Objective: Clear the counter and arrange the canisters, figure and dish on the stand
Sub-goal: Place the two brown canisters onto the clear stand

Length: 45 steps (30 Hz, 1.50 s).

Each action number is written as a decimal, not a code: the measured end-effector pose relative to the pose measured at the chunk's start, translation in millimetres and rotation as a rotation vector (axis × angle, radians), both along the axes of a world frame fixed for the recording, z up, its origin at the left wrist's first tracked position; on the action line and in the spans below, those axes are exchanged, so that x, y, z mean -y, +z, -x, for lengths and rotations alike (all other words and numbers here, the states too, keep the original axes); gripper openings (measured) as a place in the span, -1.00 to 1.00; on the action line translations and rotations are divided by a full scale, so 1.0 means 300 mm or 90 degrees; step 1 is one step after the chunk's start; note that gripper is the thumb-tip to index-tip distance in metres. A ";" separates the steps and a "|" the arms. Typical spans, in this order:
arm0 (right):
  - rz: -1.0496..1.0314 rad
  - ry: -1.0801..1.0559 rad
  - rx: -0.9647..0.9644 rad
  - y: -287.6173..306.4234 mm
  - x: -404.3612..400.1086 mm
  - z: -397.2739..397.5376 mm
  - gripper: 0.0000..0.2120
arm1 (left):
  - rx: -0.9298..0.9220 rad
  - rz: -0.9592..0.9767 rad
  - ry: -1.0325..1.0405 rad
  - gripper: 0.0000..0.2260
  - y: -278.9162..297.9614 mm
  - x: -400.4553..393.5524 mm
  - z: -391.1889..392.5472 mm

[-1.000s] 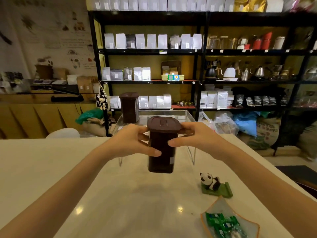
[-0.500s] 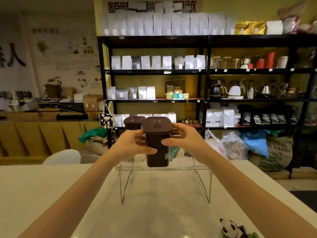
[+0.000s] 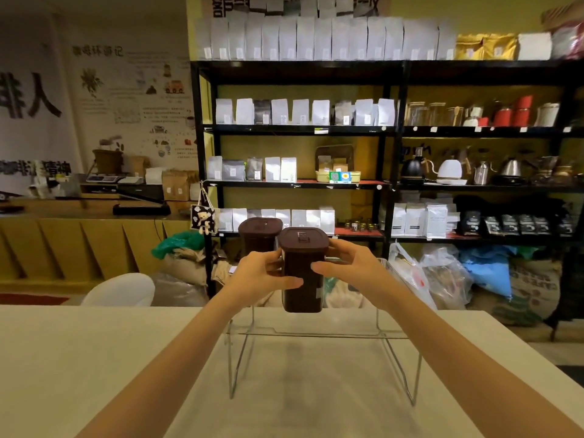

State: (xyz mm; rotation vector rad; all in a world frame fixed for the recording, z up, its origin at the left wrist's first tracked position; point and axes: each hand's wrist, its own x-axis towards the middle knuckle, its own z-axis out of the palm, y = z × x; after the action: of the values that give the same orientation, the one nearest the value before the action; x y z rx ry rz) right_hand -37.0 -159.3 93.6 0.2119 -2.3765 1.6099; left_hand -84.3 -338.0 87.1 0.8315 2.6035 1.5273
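A dark brown square canister (image 3: 302,270) with a matching lid is gripped from both sides, my left hand (image 3: 262,276) on its left face and my right hand (image 3: 350,263) on its right. Its base sits at the level of the top of the clear acrylic stand (image 3: 316,335) on the white counter. A second brown canister (image 3: 259,235) stands on the stand just behind and to the left, partly hidden by my left hand. The panda figure and the dish are out of view.
The white counter (image 3: 94,358) stretches left and right of the stand. Beyond its far edge stand a white chair back (image 3: 121,290), sacks and plastic bags on the floor, and black shelving (image 3: 388,131) full of white bags and kettles.
Both hands have carried the canister up and away from me, from above the counter to the stand's top beside the other canister. The view has tilted up, so panda and dish have dropped out of frame.
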 end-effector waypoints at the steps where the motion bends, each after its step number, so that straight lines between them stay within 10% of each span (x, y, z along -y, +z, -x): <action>1: -0.001 -0.004 0.003 0.000 0.001 0.010 -0.52 | -0.002 0.001 0.007 -0.56 -0.001 -0.002 0.007; 32: -0.044 -0.088 0.002 -0.019 -0.026 0.166 -0.53 | -0.205 0.189 0.234 -0.69 0.010 -0.127 0.083; 45: -0.432 -0.129 -0.011 0.024 -0.053 -0.035 -0.68 | -0.484 0.430 0.274 -0.67 0.013 -0.140 -0.028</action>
State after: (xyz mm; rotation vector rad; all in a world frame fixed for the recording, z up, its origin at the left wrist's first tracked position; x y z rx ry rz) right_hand -26.6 -143.5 100.7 0.1009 -2.7359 0.6694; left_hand -75.9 -296.1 90.9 0.9154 3.6537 0.2128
